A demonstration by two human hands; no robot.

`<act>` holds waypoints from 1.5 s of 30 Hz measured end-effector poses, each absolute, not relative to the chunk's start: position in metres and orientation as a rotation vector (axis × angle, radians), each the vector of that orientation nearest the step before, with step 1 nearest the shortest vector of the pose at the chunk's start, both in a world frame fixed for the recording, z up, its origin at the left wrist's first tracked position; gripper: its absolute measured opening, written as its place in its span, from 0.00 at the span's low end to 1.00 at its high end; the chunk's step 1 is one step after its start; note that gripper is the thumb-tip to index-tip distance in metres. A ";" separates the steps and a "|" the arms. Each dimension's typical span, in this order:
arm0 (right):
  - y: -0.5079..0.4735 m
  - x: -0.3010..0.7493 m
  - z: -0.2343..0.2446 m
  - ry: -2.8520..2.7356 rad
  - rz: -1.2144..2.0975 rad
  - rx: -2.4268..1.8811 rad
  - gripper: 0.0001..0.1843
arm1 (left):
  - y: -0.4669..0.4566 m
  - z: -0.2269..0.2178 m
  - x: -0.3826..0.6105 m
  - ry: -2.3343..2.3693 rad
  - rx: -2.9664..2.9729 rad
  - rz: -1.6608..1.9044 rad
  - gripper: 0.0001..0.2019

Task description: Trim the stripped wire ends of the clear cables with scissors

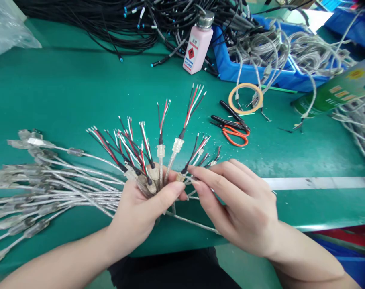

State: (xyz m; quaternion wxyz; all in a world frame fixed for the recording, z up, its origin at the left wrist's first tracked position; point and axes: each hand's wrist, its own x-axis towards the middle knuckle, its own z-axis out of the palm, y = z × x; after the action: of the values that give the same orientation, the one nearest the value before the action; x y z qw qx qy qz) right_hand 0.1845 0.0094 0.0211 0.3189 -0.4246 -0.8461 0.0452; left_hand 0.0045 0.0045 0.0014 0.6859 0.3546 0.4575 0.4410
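Note:
My left hand (pixel 149 204) is wrapped round a bunch of clear-jacketed USB cables (pixel 86 196). Their stripped ends fan upward above the thumb, showing red, white, black and green wires (pixel 129 140) with bare tips. Beside that thumb, my right hand (pixel 236 196) pinches one cable end (pixel 182 175) just below its black sleeve, thumb and forefinger together. Several more wire ends (pixel 212 158) show behind the right fingers. To the left, the cables' USB plugs (pixel 7 176) lie spread on the green table. Part of the bunch is hidden inside my left palm.
Beyond my hands lie cutters with orange and black handles (pixel 235 130) and a tape roll (pixel 245 84). A pink bottle (pixel 198 46) stands farther back. Blue bins (pixel 227 66) hold clear cables, black cables (pixel 88 20) heap behind, and a green can (pixel 329 92) is at right.

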 end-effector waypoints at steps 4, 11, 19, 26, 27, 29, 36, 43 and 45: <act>0.009 0.183 0.020 -2.225 0.064 -1.115 0.10 | 0.004 0.001 0.004 0.994 0.771 0.994 0.02; 0.010 0.183 0.020 -2.191 -0.015 -1.102 0.10 | 0.004 0.001 0.004 0.990 0.759 0.986 0.02; 0.012 0.186 0.021 -2.123 0.328 -1.134 0.10 | 0.004 0.000 0.002 1.007 0.797 0.969 0.04; 0.013 0.188 0.021 -2.125 0.450 -1.131 0.09 | 0.004 -0.003 0.001 0.991 0.823 0.945 0.06; 0.012 0.188 0.021 -2.131 0.460 -1.132 0.08 | 0.004 -0.003 0.001 0.987 0.821 0.947 0.06; 0.012 0.188 0.021 -2.143 0.468 -1.131 0.08 | 0.003 -0.003 0.000 0.975 0.819 0.961 0.05; 0.012 0.187 0.022 -2.152 0.438 -1.118 0.07 | 0.003 -0.005 -0.001 1.019 0.873 0.982 0.07; 0.015 0.189 0.028 -2.114 0.672 -1.077 0.10 | 0.003 -0.003 -0.001 0.999 0.889 0.958 0.03; 0.016 0.190 0.030 -2.093 0.764 -1.081 0.11 | 0.002 -0.003 -0.001 0.995 0.891 0.966 0.03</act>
State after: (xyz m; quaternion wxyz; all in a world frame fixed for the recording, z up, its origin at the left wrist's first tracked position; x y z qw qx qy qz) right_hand 0.1901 0.0160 0.0297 0.3265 -0.4128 -0.7988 0.2915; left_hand -0.0013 0.0023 -0.0033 0.6791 0.3970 0.4432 0.4299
